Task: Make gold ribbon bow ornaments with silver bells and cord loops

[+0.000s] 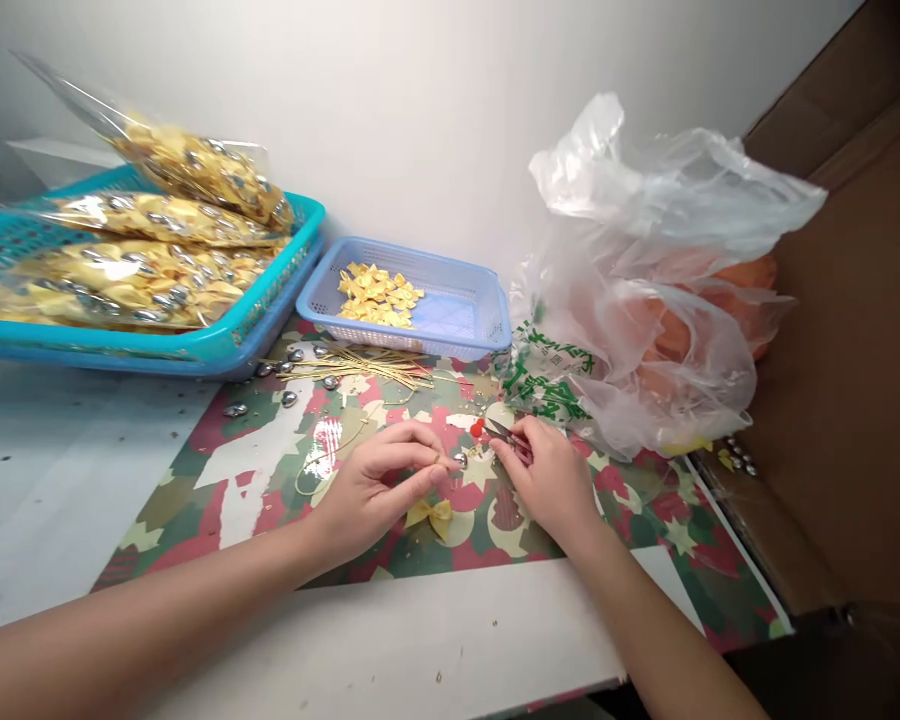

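My left hand (382, 485) is closed in a pinch, with a bit of gold cord showing at the fingertips. A shiny silver bell (460, 460) sits right at those tips; whether it hangs from the cord, I cannot tell. Just below the fingers is a yellow ribbon bow (433, 516). My right hand (551, 475) is wrapped round small dark-bladed scissors (501, 430), the blades pointing left. Beside the blades lies a small red item (478, 428), too small to name. A thin loop of gold cord (300, 478) curves behind my left hand.
Gold cords (367, 366) and several loose silver bells (289, 398) lie farther back. A blue basket (465, 280) holds yellow bows. At left, a teal basket (270, 290) carries bags of bows and bells. Crumpled plastic bags (645, 300) stand at right beside a cardboard wall (855, 400).
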The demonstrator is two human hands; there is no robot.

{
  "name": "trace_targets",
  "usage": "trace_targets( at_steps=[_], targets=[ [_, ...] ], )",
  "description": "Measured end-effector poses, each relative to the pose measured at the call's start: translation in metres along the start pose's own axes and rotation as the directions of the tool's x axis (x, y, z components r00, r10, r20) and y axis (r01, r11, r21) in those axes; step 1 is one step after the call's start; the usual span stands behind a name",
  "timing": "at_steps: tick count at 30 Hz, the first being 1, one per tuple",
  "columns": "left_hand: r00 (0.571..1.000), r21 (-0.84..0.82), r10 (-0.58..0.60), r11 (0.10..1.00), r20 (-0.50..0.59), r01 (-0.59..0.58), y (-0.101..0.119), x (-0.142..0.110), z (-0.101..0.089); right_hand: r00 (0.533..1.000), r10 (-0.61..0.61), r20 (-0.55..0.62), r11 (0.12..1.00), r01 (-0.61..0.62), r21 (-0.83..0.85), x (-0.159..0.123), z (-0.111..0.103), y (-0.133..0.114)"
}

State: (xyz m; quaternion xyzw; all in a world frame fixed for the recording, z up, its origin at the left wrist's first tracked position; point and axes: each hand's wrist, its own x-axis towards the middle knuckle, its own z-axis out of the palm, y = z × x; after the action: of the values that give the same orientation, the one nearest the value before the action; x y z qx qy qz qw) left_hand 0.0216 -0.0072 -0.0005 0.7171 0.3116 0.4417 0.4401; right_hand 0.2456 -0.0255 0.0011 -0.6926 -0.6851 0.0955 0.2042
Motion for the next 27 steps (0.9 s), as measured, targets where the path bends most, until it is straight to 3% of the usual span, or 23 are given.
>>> trace_targets(
  at_steps=[3, 5, 7, 9, 11, 13, 15, 17, 23, 27],
  targets=[
    [0.995, 0.038, 0.082, 0.996, -0.055, -0.08, 0.004, 0.005, -0.009, 1.0, 0.018, -0.022, 0.995, -0.02, -0.093, 0.0, 0.002, 0.002],
    [0.985, 0.061, 0.17, 0.984, -0.021, -0.168, 0.011, 0.01, -0.019, 0.999, 0.044, -0.011, 0.99, -0.045, -0.135, 0.0, 0.002, 0.001],
    [0.956, 0.128, 0.276, 0.949, 0.097, -0.287, 0.02, 0.018, -0.032, 0.997, 0.069, 0.023, 0.984, -0.065, -0.166, -0.001, 0.001, 0.0],
    [0.896, 0.239, 0.344, 0.879, 0.282, -0.413, 0.03, 0.026, -0.049, 0.994, 0.084, 0.063, 0.979, -0.071, -0.189, -0.001, -0.001, -0.003],
    [0.848, 0.387, 0.289, 0.792, 0.445, -0.473, 0.038, 0.034, -0.066, 0.992, 0.09, 0.09, 0.977, -0.07, -0.201, -0.002, -0.004, -0.005],
    [0.893, 0.639, 0.056, 0.679, 0.446, -0.361, 0.041, 0.039, -0.081, 0.99, 0.096, 0.105, 0.975, -0.072, -0.211, -0.002, -0.006, -0.006],
    [0.925, 0.83, -0.202, 0.529, 0.323, -0.175, 0.038, 0.041, -0.09, 0.99, 0.097, 0.105, 0.975, -0.073, -0.208, -0.002, -0.007, -0.006],
    [0.925, 0.88, -0.29, 0.467, 0.247, -0.088, 0.03, 0.039, -0.091, 0.992, 0.092, 0.088, 0.979, -0.074, -0.189, -0.002, -0.007, -0.005],
    [0.971, 0.873, -0.211, 0.487, 0.11, 0.007, -0.007, 0.039, -0.065, 0.997, 0.025, -0.077, 1.0, -0.025, -0.005, 0.0, -0.003, -0.002],
    [0.977, 0.83, -0.17, 0.557, 0.128, -0.012, -0.027, 0.045, -0.054, 0.99, 0.001, -0.139, 0.957, 0.04, 0.288, -0.001, 0.0, -0.005]
  ],
)
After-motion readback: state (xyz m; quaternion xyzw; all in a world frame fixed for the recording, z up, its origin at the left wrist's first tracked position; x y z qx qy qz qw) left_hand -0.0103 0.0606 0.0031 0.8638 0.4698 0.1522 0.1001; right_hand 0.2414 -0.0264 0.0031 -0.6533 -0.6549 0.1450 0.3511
